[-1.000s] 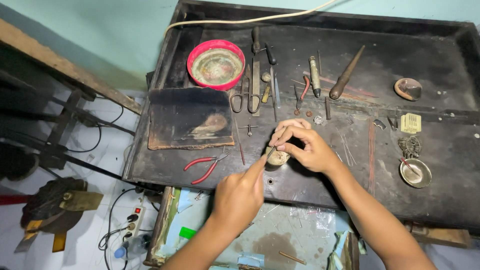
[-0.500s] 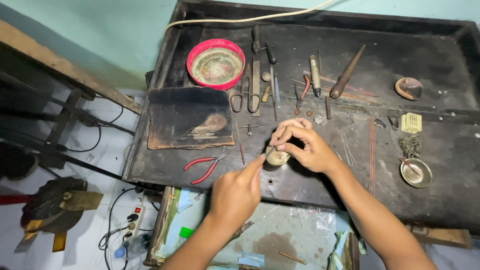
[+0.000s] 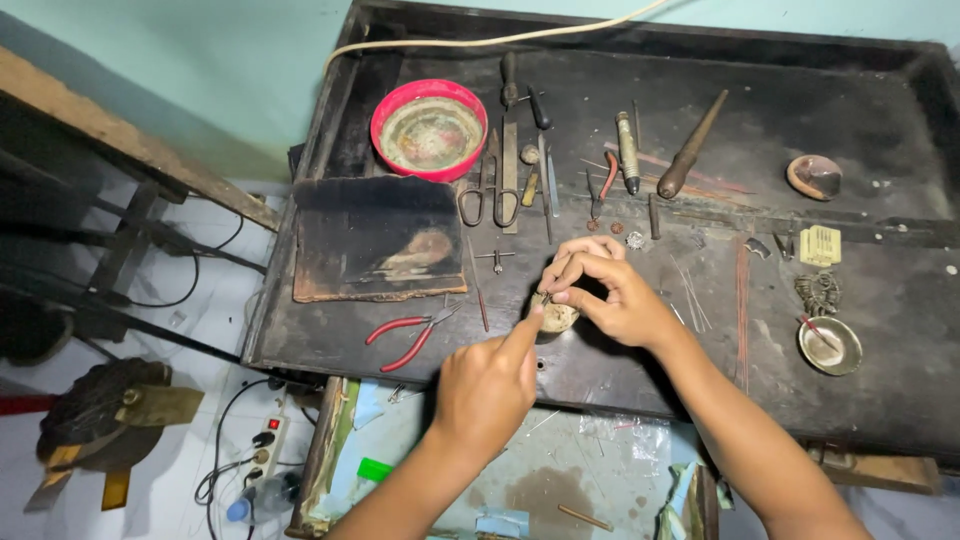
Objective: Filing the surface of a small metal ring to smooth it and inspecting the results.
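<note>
My right hand (image 3: 605,290) hovers over the front middle of a dark workbench (image 3: 880,400), its fingertips pinched on a tiny metal piece (image 3: 545,297). Just below it a small round pale cup (image 3: 558,318) rests on the bench. My left hand (image 3: 485,390) comes up from below with its index finger stretched out, the tip touching the small piece and the cup's rim; its other fingers are curled. What the left hand holds, if anything, I cannot tell.
Red-handled pliers (image 3: 408,334) lie left of my hands beside a dark charred slab (image 3: 377,238). Behind are a red bowl (image 3: 430,130), scissors (image 3: 489,190), files and an awl (image 3: 690,148). A small metal dish (image 3: 829,344) sits at right. A power strip (image 3: 262,448) lies on the floor.
Both hands stay almost in place; my left index finger has edged slightly closer to the pinched piece.
</note>
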